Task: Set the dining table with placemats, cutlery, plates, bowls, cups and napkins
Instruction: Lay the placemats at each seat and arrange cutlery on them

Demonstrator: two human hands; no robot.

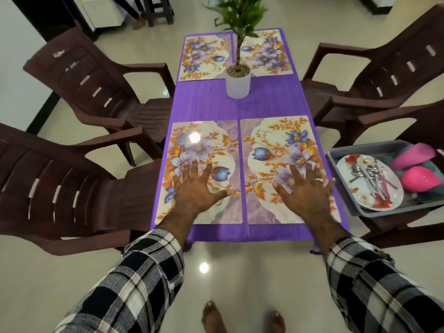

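Floral near placemats: left placemat (199, 171), right placemat (286, 169) — side by side, lower centre
Left hand (197, 188): flat, fingers spread, on left placemat
Right hand (305, 188): flat, spread — on right placemat

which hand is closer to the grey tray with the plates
Right. The right hand lies flat on the near right placemat, just beside the grey tray; the left hand lies on the near left placemat, farther off.

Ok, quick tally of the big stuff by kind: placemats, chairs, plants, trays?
Placemats: 4, near left, near right, far left, far right
Chairs: 4
Potted plant: 1
Grey tray: 1
Total: 10
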